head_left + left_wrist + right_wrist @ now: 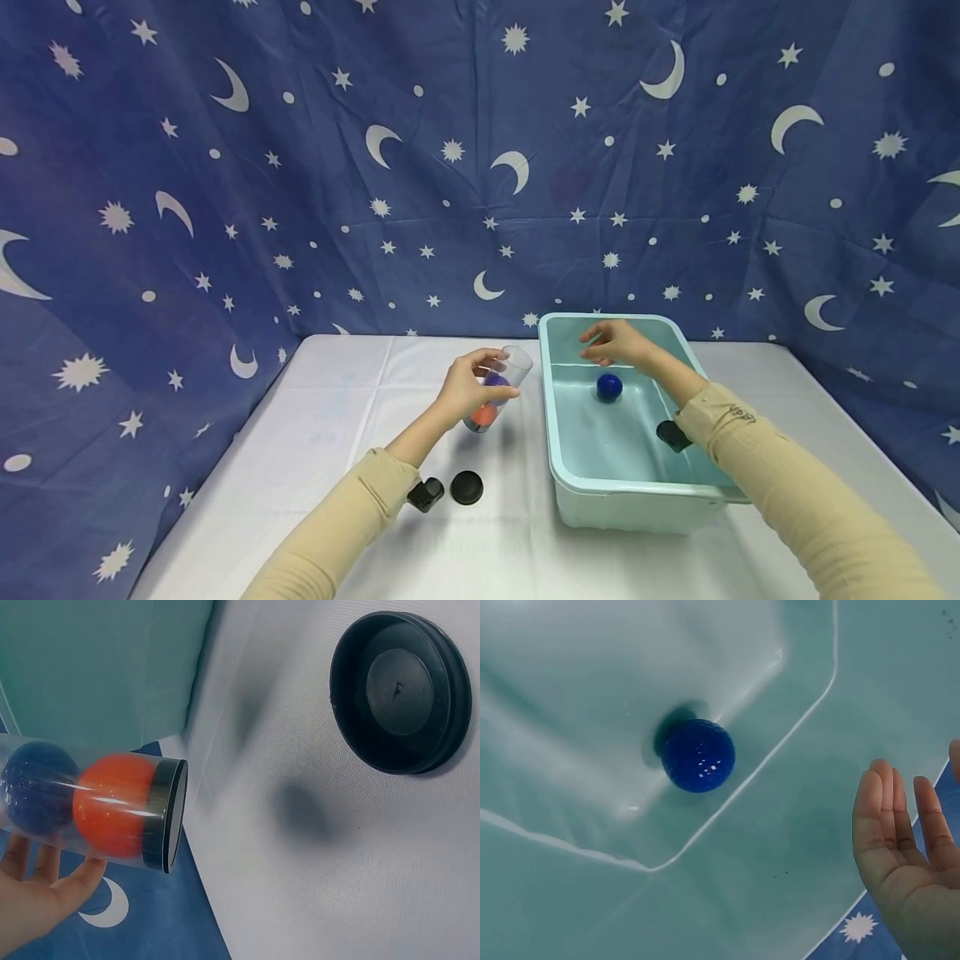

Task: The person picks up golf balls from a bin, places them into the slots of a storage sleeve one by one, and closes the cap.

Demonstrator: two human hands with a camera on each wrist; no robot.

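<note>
My left hand (463, 387) grips a clear plastic tube (517, 365), tilted above the white table. Inside it, an orange ball (114, 804) sits against the black end cap (174, 816), with a dark blue ball (39, 787) stacked behind it. The tube's other end looks uncovered in the head view. Over the far part of the pale green bin (550, 400), my right hand (617, 343) hovers with relaxed fingers and nothing in them. A shiny blue ball (698, 755) lies below it on the bin floor.
A round black lid (467, 487) lies on the white tablecloth (480, 558), left of the bin, its hollow side showing in the left wrist view. Behind the table hangs a dark blue curtain (420, 183) with moons and stars. The bin's raised walls surround the blue ball.
</note>
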